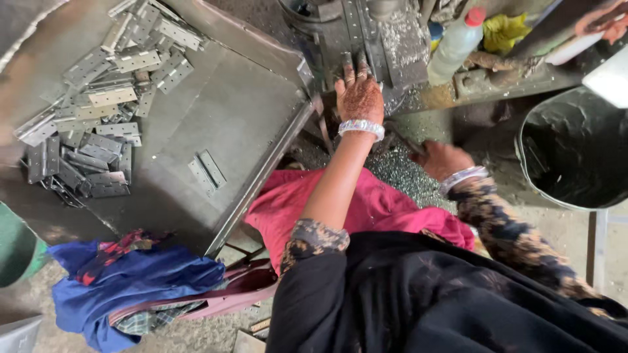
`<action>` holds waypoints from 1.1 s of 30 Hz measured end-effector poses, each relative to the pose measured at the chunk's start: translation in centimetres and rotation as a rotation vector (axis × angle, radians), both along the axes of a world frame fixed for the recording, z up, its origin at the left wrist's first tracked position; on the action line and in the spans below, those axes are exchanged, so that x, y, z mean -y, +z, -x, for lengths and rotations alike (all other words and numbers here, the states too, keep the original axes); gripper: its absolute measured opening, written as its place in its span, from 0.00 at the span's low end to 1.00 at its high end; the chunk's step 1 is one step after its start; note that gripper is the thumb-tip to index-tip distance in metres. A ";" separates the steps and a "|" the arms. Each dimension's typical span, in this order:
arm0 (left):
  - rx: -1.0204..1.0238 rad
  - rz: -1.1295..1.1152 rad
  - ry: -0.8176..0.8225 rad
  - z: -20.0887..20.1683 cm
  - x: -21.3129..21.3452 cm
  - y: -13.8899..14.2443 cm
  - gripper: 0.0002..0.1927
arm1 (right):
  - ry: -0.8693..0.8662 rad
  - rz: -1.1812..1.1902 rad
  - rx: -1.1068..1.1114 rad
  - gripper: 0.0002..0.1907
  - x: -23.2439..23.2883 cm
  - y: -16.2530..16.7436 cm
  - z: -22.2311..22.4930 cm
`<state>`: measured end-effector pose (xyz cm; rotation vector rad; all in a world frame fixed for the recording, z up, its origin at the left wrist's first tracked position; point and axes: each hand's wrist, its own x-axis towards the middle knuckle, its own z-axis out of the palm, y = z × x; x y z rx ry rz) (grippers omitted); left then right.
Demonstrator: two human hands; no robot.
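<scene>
left hand [358, 98] flat, fingers pressing hinge strip [366, 46] on machine bed, long axis running away from person | right hand [441, 159] low over metal shavings [405, 173], grip unclear | hinge pile [98, 111] on tray, left

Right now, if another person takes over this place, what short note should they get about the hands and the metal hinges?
Left hand: fingers pressed flat on a hinge strip at the machine.
Right hand: low over the metal shavings; whether it grips anything cannot be seen.
Hinge pile: heaped at the tray's far left.
One single hinge lies alone on the tray.
How many are finished cannot be told.
</scene>
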<state>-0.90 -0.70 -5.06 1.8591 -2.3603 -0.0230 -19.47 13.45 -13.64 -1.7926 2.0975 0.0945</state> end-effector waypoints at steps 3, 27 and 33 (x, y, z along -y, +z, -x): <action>-0.010 -0.061 0.021 0.3 1.1 -0.1 0.17 | -0.031 0.041 0.115 0.28 -0.2 0.7 0.2; 0.073 -0.125 0.061 0.7 5.1 0.8 0.18 | 0.004 0.056 0.144 0.28 0.7 -1.9 1.1; 0.011 -0.067 0.044 0.5 7.0 1.2 0.19 | -0.076 0.075 0.176 0.29 -1.8 -2.5 -1.1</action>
